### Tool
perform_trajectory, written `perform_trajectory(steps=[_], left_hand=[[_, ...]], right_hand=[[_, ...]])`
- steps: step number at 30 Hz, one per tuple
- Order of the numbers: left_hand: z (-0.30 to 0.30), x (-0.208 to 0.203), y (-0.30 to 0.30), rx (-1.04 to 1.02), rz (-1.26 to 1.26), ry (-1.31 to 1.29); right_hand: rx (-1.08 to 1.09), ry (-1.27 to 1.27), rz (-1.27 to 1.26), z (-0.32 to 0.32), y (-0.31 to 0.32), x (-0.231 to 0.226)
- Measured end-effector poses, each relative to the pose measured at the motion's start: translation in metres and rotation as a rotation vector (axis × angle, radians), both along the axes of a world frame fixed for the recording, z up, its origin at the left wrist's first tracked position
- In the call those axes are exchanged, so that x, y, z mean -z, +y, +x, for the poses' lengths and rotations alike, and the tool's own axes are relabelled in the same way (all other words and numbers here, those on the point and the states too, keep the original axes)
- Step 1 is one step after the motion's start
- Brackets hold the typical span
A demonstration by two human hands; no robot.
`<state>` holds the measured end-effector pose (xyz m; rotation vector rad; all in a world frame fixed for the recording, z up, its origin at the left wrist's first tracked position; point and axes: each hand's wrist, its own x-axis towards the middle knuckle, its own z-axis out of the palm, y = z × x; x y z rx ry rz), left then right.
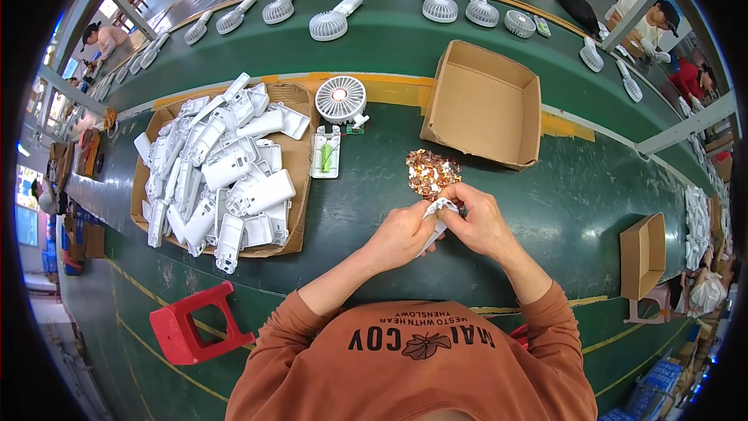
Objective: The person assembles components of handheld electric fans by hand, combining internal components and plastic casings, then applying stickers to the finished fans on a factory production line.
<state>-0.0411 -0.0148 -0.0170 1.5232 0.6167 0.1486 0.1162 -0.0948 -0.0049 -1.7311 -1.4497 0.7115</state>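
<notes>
Two hands of ours, L hand (pixel 401 235) & R hand (pixel 478 222), are clamped tog. on one white plastic part (pixel 442 205), held over the green table (pixel 573 210), near the pile of copper-coloured pcs (pixel 432 175).

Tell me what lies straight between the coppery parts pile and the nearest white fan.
In the head view, a small green board right by the fan, then bare green tabletop.

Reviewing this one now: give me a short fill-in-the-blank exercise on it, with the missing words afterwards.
The left hand and right hand grip a plastic part coloured ____.
The box heaped with casings sits on the person's ____ side.
The stool is coloured ____.

Missing words: white; left; red.
</notes>
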Motion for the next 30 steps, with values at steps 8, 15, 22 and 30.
perform_trajectory(steps=[8,15,22,30], left_hand=[[0.004,0.000,0.001,-0.003,-0.110,0.000],[0.003,-0.001,0.001,-0.021,-0.120,-0.005],[0.000,0.005,0.002,-0.120,-0.105,-0.106],[-0.083,-0.047,0.056,-0.367,1.137,0.127]], right_hand=[[-0.085,0.008,-0.035,0.009,0.004,-0.009],[-0.083,-0.025,-0.029,0.007,0.006,-0.012],[-0.023,0.094,-0.074,0.002,0.010,-0.006],[0.308,-0.039,0.040,0.149,0.075,-0.021]])
